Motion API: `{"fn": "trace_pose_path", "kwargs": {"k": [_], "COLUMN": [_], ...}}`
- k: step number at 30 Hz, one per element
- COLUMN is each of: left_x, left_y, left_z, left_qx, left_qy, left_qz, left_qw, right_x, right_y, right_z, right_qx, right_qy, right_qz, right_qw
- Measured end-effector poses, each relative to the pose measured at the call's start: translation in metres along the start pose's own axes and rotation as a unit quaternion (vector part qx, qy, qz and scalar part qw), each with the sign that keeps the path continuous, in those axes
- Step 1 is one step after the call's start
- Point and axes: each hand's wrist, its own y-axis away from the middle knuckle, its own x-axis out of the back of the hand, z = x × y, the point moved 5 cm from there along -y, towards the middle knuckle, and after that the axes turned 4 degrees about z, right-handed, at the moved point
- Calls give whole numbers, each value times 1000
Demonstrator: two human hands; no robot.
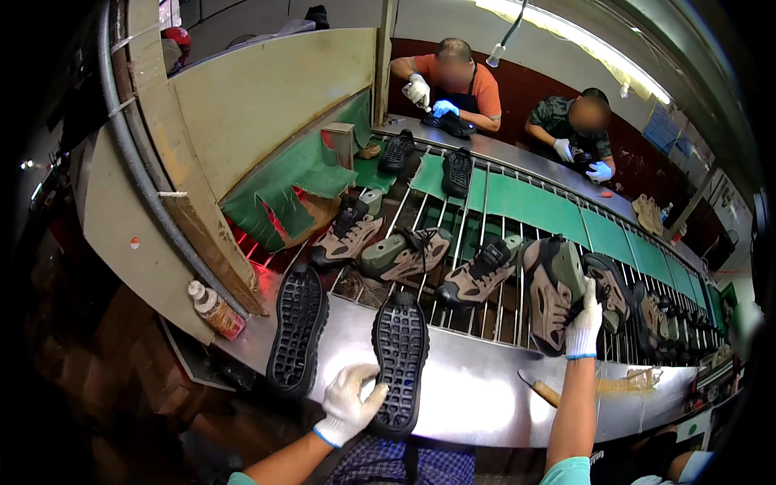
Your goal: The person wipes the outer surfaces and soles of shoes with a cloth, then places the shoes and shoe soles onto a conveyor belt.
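Note:
My left hand (353, 402), in a white knit glove, is at the left edge of a black shoe sole (401, 364); its thumb and fingers are apart. That sole lies tread up on the metal ledge, beside another black sole (297, 330). My gloved right hand (584, 325) grips a brown-and-black shoe upper (548, 295) fitted on a green last. This shoe is tilted over the rack, toe toward me. My fingers are partly hidden behind it. More lasted uppers stand in a row to its left, including a brown shoe (477, 276) with black laces.
A metal bar rack (505, 210) with green sheets runs away to the right. A hooked tool with a wooden handle (546, 394) lies on the ledge (477, 404). At left stands a bottle (215, 310). Two people with gloved hands work across the rack, one in an orange shirt (487, 85).

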Motion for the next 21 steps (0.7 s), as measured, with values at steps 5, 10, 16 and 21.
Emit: {"fn": "trace_pose_path", "kwargs": {"k": [5, 10, 16, 21], "left_x": [-4, -16, -32, -60], "left_y": [-5, -57, -117, -158], "left_z": [-26, -8, -12, -34], "left_qx": [45, 41, 3, -28], "left_qy": [28, -53, -118, -46], "left_qz": [-17, -82, -150, -205], "left_qw": [998, 994, 982, 977], "right_x": [-62, -18, -10, 27], "right_y": [126, 273, 370, 391], "right_z": [-53, -20, -52, -41], "right_qx": [-30, -16, 141, -61], "right_qy": [93, 340, 264, 307], "right_qz": [-304, -360, -392, -357], "right_qw": [948, 869, 870, 880]}}
